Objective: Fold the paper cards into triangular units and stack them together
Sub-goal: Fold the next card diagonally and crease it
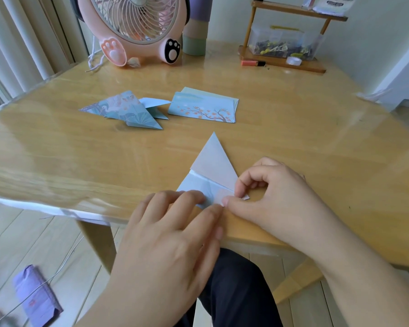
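Note:
A pale blue paper card (213,162), partly folded into a triangle pointing away from me, lies near the table's front edge. My left hand (175,232) presses flat on its lower left part. My right hand (274,197) pinches the lower right corner of the card between thumb and forefinger. Further back on the left sit folded triangular units (128,110), overlapping each other. To their right lies a small stack of unfolded cards (204,108) printed with an orange-leaved tree.
A pink desk fan (137,29) stands at the back of the wooden table (57,156), a green and purple cylinder (195,31) beside it. A wooden shelf (283,62) with a clear box, tape roll and orange tube is at back right. My dark-trousered knee (234,291) is under the table.

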`<action>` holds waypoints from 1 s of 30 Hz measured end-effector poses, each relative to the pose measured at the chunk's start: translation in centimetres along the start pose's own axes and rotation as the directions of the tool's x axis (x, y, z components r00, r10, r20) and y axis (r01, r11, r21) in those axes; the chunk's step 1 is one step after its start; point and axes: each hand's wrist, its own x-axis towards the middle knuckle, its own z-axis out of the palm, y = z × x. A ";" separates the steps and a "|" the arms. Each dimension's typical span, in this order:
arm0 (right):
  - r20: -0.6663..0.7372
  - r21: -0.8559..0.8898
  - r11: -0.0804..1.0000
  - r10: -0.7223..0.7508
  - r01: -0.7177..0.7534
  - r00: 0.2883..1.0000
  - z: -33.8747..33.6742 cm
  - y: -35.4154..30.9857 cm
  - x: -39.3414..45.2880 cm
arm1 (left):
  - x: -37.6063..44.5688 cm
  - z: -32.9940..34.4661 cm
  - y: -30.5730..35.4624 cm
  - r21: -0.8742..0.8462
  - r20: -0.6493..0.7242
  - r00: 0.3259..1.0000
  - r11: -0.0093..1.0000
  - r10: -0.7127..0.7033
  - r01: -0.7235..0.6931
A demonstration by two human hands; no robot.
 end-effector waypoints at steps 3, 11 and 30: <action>0.053 0.046 0.999 0.021 -0.023 0.998 -0.5 0.3 0.1 | -0.1 -0.2 0.0 -0.059 0.003 1.000 0.998 -0.025 0.026; 0.099 0.095 0.992 0.070 -0.080 0.993 -1.4 1.5 0.6 | -0.5 -0.2 -0.4 -0.159 -0.013 0.998 0.986 -0.057 0.055; 0.159 -0.135 0.890 -0.415 0.436 0.896 -2.5 2.6 0.6 | 2.0 -1.9 -1.0 -0.242 0.120 0.988 0.962 -0.099 0.126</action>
